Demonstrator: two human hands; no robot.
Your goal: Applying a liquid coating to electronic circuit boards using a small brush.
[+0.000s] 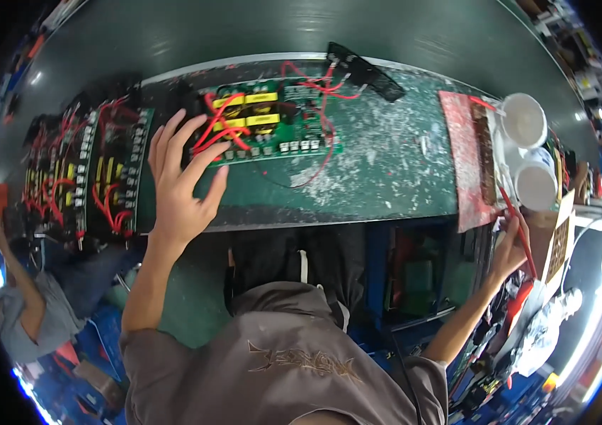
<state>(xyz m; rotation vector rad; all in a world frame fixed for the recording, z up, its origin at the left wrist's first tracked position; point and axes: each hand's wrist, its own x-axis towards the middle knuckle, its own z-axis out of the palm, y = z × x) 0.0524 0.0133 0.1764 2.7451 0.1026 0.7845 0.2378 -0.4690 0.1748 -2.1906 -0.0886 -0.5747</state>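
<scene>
Beside the left end of a green circuit board (287, 131), my left hand (182, 195) is spread, its fingertips near or touching the red wires (224, 127). The board carries yellow-wrapped transformers (255, 110) and a row of small metal terminals along its near edge. Red wires run from its far right corner to a black panel (366, 72) lying at an angle. On the right, my right hand (508, 249) grips a slim red-handled brush (520, 230). The brush points toward the white cups, and its tip is hard to make out.
Several similar boards (110, 170) stand in rows at the left. Two white cups (524, 120) are at the right, beside a white-stained red mat (460, 159) with a brown strip. Another person's arm (25, 290) shows at far left. The bench's near edge (315, 225) is before me.
</scene>
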